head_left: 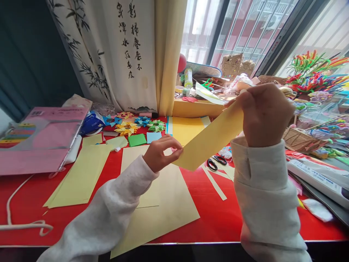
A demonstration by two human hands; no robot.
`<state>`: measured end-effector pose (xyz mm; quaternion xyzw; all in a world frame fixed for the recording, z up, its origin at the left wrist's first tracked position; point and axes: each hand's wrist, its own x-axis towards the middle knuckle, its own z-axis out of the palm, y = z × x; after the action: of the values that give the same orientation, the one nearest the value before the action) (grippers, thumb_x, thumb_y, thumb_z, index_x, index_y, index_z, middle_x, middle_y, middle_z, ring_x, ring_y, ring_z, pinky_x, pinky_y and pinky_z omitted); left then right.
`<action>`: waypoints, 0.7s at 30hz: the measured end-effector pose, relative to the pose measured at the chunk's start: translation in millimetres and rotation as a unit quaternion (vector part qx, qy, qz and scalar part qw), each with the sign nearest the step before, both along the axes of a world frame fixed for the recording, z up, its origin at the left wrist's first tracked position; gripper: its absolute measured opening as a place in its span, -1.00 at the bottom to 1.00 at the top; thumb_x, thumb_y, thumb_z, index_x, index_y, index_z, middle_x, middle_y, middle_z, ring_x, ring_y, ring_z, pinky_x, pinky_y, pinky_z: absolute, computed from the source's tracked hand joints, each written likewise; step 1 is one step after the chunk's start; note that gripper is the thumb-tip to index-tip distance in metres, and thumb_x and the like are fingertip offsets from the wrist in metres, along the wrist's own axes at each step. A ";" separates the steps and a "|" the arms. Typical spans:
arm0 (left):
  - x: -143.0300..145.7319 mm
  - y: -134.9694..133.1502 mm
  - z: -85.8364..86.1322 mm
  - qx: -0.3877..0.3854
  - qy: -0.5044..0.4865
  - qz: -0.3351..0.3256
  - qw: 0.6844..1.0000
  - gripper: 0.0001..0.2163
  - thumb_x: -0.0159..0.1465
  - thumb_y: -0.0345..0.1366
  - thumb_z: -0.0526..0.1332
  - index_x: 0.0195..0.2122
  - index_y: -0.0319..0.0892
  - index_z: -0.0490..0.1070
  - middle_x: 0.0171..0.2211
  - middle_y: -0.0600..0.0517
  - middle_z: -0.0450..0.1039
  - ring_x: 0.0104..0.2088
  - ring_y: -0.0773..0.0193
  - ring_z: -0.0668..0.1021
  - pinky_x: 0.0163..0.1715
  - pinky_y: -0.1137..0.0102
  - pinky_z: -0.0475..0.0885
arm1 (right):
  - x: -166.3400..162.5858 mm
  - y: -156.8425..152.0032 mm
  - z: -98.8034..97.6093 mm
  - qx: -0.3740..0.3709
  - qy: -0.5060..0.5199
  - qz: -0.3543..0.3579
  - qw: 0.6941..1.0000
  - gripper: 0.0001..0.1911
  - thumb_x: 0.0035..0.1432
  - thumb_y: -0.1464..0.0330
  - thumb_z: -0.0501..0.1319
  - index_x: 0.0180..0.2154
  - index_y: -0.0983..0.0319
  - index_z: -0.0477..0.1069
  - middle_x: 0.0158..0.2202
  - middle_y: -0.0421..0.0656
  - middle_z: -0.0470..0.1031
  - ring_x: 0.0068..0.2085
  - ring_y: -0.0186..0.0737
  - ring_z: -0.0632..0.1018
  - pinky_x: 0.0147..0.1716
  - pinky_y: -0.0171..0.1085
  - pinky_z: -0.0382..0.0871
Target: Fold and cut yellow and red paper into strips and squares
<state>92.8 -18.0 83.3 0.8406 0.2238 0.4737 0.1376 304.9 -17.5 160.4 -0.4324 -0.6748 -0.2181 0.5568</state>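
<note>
Pinched low by the left hand point(160, 153) and gripped high in the closed right hand point(265, 112), the yellow paper strip point(212, 138) (raised over the middle of the red surface point(218, 222)) could crease or tear if either pulls unevenly.

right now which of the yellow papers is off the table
The yellow strip pinched between left hand and right hand; the other yellow sheets lie flat on the red table.

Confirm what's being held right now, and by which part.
A yellow paper strip, raised over the red table. The left grip pinches its lower end; the right grip holds its upper end.
</note>
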 end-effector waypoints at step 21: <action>-45.3 34.3 -21.3 0.124 0.028 0.207 0.970 -0.84 0.14 -0.41 0.04 -0.29 -0.24 0.34 -0.31 -0.03 0.42 -0.24 0.30 0.39 -0.19 0.35 0.27 | -25.7 -8.3 -4.7 0.004 -0.091 -0.006 0.996 -0.88 -0.02 0.36 0.11 -0.47 0.29 0.36 -0.56 -0.21 0.43 -0.51 -0.44 0.43 -0.49 -0.46 0.25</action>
<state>47.6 16.2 62.1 0.7997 0.3360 0.4918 -0.0751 279.2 -25.8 155.6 -0.4127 -0.7193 -0.2629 0.4931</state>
